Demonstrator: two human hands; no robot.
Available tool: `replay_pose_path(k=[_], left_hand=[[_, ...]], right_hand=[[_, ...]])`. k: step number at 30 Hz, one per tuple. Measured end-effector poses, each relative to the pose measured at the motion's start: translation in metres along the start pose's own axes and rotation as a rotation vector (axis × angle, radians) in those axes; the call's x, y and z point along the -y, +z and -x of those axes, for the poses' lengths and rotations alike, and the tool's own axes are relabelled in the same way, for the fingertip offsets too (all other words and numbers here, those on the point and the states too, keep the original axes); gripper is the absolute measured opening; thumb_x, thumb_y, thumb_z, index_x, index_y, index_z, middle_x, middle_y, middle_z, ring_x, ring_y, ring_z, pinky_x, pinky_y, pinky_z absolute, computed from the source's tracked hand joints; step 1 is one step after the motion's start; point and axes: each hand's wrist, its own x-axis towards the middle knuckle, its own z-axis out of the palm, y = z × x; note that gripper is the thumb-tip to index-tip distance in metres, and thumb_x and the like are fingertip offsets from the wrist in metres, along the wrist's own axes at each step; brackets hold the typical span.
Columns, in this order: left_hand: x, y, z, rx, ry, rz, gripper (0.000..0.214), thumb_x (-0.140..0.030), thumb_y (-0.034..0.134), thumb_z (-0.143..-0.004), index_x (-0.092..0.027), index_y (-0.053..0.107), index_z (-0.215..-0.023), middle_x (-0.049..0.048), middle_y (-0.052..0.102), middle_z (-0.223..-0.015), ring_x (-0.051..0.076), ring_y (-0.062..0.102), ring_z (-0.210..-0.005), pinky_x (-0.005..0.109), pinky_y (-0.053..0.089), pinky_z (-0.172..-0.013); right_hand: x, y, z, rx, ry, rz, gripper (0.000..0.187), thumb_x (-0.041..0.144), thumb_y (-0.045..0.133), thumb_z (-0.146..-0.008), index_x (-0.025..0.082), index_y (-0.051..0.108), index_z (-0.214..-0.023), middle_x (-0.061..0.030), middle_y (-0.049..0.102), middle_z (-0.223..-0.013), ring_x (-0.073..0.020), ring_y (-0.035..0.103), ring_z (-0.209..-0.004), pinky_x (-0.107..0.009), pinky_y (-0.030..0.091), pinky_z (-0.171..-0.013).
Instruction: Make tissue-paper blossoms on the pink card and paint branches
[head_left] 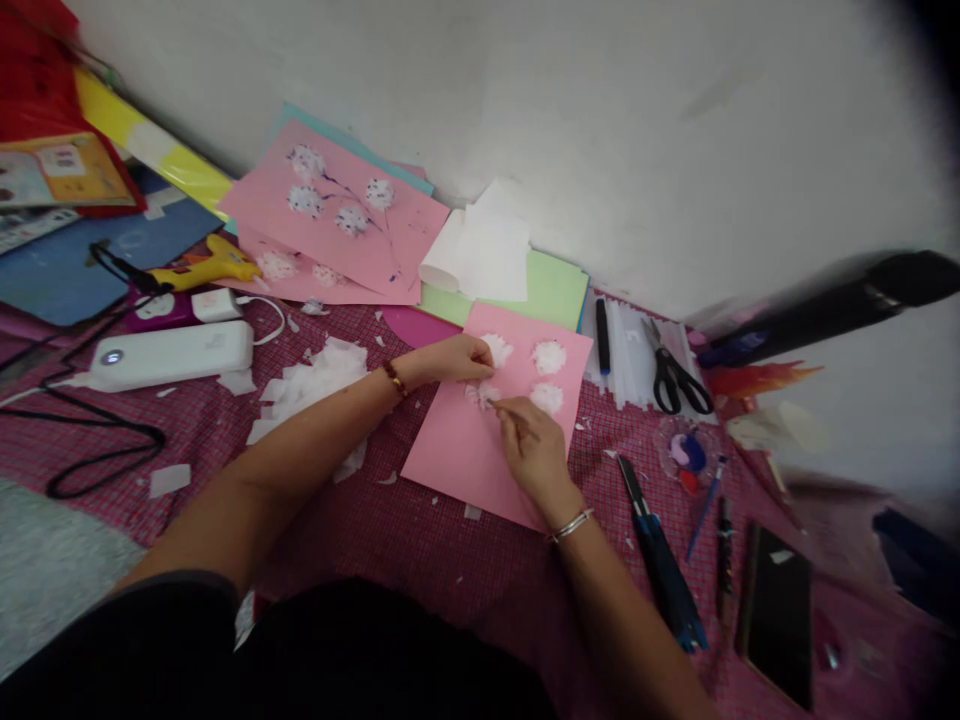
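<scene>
Fingers (480,368) curl, left hand (453,358) near right hand (540,458), over pink paper (465,455).

At the centre of the frame you have a smooth, matt pink paper sheet (465,450) bearing rough, crumpled-looking white paper tufts (549,357), over a woven cloth table cover (382,530). Your power bank (172,355) at left is smooth, slightly glossy plastic; your scissors (663,366) at right show metal blades and plastic handles, and your phone (778,615) at lower right has a glossy face.

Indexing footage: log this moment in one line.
left hand: near white puff; right hand: gripping thin stick, tip at puff; pink sheet: beneath both
</scene>
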Motion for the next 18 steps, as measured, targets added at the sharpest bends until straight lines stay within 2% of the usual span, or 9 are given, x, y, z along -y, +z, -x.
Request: replay_pose_path(k=[3, 5, 8, 10, 13, 16, 18], left_hand=[[0.002, 0.003, 0.0, -0.016, 0.002, 0.041, 0.008, -0.021, 0.054, -0.068, -0.014, 0.057, -0.066, -0.0015, 0.052, -0.055, 0.009, 0.043, -0.05, 0.022, 0.031, -0.05], [0.001, 0.005, 0.0, -0.014, -0.019, 0.093, 0.007, -0.02, 0.054, -0.068, -0.015, 0.055, -0.063, -0.0008, 0.053, -0.053, 0.009, 0.043, -0.049, 0.022, 0.032, -0.049], [-0.007, 0.002, 0.002, 0.002, -0.051, 0.13, 0.006, -0.019, 0.054, -0.067, -0.015, 0.054, -0.063, 0.0003, 0.054, -0.053, 0.009, 0.046, -0.049, 0.022, 0.035, -0.05], [-0.017, -0.006, 0.009, -0.011, -0.045, 0.127, 0.005, -0.019, 0.056, -0.066, -0.014, 0.056, -0.066, 0.0006, 0.055, -0.056, 0.01, 0.047, -0.05, 0.023, 0.036, -0.051], [-0.033, -0.026, 0.031, -0.06, -0.007, 0.052, 0.005, -0.017, 0.058, -0.065, -0.014, 0.058, -0.069, -0.0004, 0.053, -0.058, 0.009, 0.044, -0.051, 0.023, 0.032, -0.051], [-0.043, -0.05, 0.066, -0.109, 0.021, -0.092, 0.005, -0.016, 0.057, -0.068, -0.013, 0.06, -0.07, -0.0017, 0.049, -0.055, 0.008, 0.038, -0.048, 0.023, 0.027, -0.05], [-0.045, -0.061, 0.094, -0.123, 0.0, -0.154, 0.006, -0.017, 0.058, -0.068, -0.013, 0.062, -0.071, -0.0013, 0.053, -0.058, 0.008, 0.04, -0.05, 0.023, 0.028, -0.052]], right_hand=[[0.004, 0.001, 0.006, 0.153, -0.154, 0.242, 0.026, 0.016, 0.043, -0.09, 0.019, 0.062, -0.106, -0.0102, 0.063, -0.097, -0.0211, 0.058, -0.08, -0.033, 0.045, -0.072], [0.008, -0.001, 0.012, 0.232, -0.204, 0.362, 0.027, 0.013, 0.046, -0.087, 0.019, 0.062, -0.108, -0.0112, 0.062, -0.101, -0.022, 0.057, -0.08, -0.035, 0.044, -0.072], [0.013, -0.008, 0.023, 0.23, -0.205, 0.353, 0.028, 0.014, 0.045, -0.089, 0.021, 0.061, -0.11, -0.0109, 0.061, -0.106, -0.022, 0.058, -0.084, -0.036, 0.045, -0.075], [0.016, -0.014, 0.032, 0.142, -0.157, 0.208, 0.026, 0.017, 0.043, -0.091, 0.022, 0.061, -0.11, -0.0102, 0.062, -0.106, -0.0207, 0.058, -0.086, -0.035, 0.046, -0.078], [0.02, -0.018, 0.045, -0.05, -0.006, -0.145, 0.021, 0.024, 0.043, -0.093, 0.022, 0.061, -0.104, -0.0077, 0.062, -0.099, -0.0176, 0.06, -0.084, -0.033, 0.048, -0.076], [0.018, -0.015, 0.051, -0.188, 0.186, -0.45, 0.021, 0.031, 0.045, -0.093, 0.02, 0.063, -0.092, -0.005, 0.063, -0.089, -0.0147, 0.059, -0.071, -0.031, 0.049, -0.068], [0.011, -0.01, 0.051, -0.238, 0.284, -0.633, 0.022, 0.035, 0.047, -0.091, 0.02, 0.063, -0.09, -0.004, 0.064, -0.084, -0.0139, 0.058, -0.065, -0.031, 0.048, -0.065]])
